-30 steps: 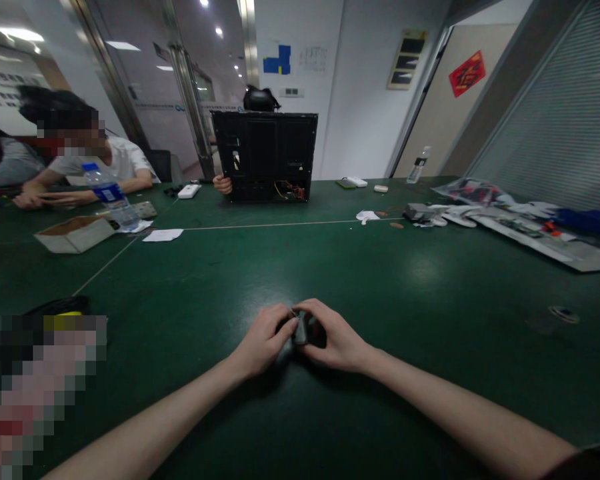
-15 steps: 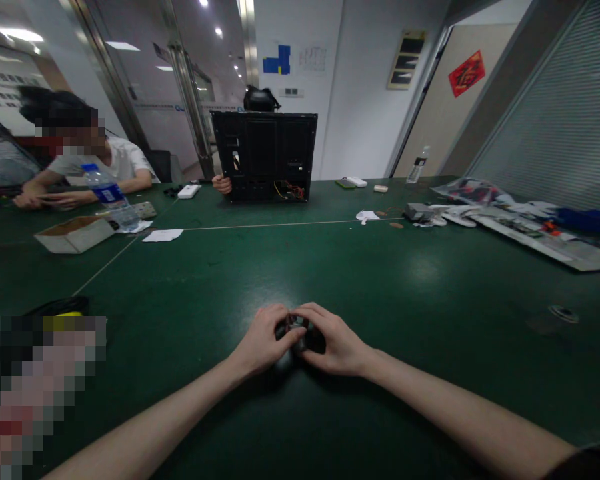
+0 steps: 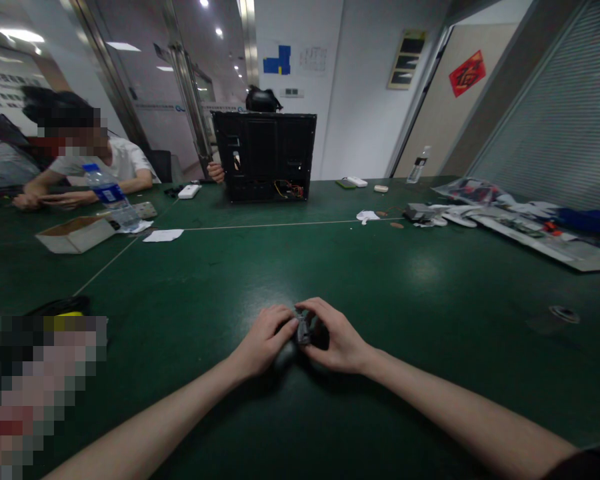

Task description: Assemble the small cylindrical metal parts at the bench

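A small grey block-like object (image 3: 304,331) is held between my two hands, just above or on the green table (image 3: 300,267); its kind is too small to make out. My left hand (image 3: 267,339) is closed on its left side, the thumb pressed against it. From the right, my right hand (image 3: 336,337) curls round it, with fingertips at its far end and the thumb at its near end. Fingers hide part of the object.
Across the table a person's hand (image 3: 216,172) steadies an upright black panel (image 3: 265,153). To the left are an open box (image 3: 77,235), a water bottle (image 3: 111,195) and another seated person (image 3: 125,160). A white board with parts (image 3: 555,243) lies at right.
Half a second ago my left thumb lay across the grey object; now it is back at the left side and more of the object shows. The hand at the black panel has shifted slightly left.
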Motion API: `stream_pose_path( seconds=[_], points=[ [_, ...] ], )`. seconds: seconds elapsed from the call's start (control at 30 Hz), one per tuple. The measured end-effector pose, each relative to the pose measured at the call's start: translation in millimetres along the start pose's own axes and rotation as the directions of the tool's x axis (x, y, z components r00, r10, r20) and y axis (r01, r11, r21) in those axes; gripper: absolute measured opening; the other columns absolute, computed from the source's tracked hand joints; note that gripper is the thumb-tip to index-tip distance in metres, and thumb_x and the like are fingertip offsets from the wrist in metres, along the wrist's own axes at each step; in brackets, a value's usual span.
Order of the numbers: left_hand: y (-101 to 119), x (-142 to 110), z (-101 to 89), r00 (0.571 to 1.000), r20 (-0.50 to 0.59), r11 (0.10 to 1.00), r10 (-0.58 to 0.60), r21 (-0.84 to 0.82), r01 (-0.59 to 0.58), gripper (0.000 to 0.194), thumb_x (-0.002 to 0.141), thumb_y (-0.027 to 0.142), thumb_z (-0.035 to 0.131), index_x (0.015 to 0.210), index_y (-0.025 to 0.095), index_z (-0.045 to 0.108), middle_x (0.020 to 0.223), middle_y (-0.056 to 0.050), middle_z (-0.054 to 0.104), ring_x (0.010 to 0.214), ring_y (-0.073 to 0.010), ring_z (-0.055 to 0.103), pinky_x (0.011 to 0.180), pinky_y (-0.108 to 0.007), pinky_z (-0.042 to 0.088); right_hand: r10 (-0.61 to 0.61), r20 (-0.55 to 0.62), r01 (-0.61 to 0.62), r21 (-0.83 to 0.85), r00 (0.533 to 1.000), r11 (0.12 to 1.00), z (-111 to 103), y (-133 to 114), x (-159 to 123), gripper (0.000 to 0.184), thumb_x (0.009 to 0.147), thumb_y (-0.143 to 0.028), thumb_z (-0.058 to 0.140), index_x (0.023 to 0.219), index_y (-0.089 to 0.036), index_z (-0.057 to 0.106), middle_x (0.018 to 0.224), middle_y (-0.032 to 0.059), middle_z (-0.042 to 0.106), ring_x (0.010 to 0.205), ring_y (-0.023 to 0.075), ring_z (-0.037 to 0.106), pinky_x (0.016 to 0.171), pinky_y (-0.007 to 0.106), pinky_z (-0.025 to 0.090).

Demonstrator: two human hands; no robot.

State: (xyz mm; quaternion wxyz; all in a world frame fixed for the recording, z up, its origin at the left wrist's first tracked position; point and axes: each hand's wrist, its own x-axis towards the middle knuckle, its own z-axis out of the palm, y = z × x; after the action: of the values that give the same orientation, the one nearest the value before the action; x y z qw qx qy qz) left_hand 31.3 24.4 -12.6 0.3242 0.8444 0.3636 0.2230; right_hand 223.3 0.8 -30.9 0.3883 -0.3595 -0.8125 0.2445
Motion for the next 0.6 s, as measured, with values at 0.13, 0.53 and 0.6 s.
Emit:
stream_pose_path(
  seconds=[0.13, 0.53, 0.6],
  points=[
    [-1.0, -1.1, 0.3, 1.000, 0.006, 1.000, 0.000, -0.011, 0.001, 0.036, 0.095, 0.036, 0.031, 0.093, 0.018, 0.062, 0.100, -0.008, 0.063, 0.093, -0.0222, 0.053, 0.087, -0.036, 0.039, 0.012, 0.007, -0.012, 0.002, 1.000, 1.000, 0.5, 0.7, -0.1, 0.059, 0.067, -0.013, 0.064, 0.122, -0.020, 0.044, 0.110, 0.0086, 0.053, 0.095, 0.0199, 0.053, 0.080, 0.031, 0.047],
    [2.1, -0.1, -1.4, 0.999, 0.051, 0.999, -0.013, 0.042, 0.010, 0.037, 0.093, 0.037, 0.034, 0.084, 0.017, 0.063, 0.094, -0.007, 0.062, 0.089, -0.0218, 0.053, 0.085, -0.037, 0.038, -0.019, 0.068, 0.021, -0.030, 0.997, 0.999, -1.4, -4.9, 1.7, 0.056, 0.068, -0.014, 0.062, 0.121, -0.020, 0.045, 0.113, 0.0080, 0.053, 0.101, 0.0195, 0.054, 0.086, 0.032, 0.046],
    [3.1, 0.6, -0.9, 0.999, 0.041, 0.997, -0.023, 0.072, 0.020, 0.035, 0.091, 0.041, 0.040, 0.082, 0.017, 0.064, 0.094, -0.007, 0.062, 0.088, -0.0223, 0.053, 0.084, -0.037, 0.038, -0.020, 0.078, 0.023, -0.031, 0.997, 0.999, -1.4, -5.3, 1.5, 0.056, 0.069, -0.014, 0.062, 0.122, -0.020, 0.045, 0.114, 0.0074, 0.053, 0.101, 0.0187, 0.053, 0.087, 0.031, 0.046]
  ],
)
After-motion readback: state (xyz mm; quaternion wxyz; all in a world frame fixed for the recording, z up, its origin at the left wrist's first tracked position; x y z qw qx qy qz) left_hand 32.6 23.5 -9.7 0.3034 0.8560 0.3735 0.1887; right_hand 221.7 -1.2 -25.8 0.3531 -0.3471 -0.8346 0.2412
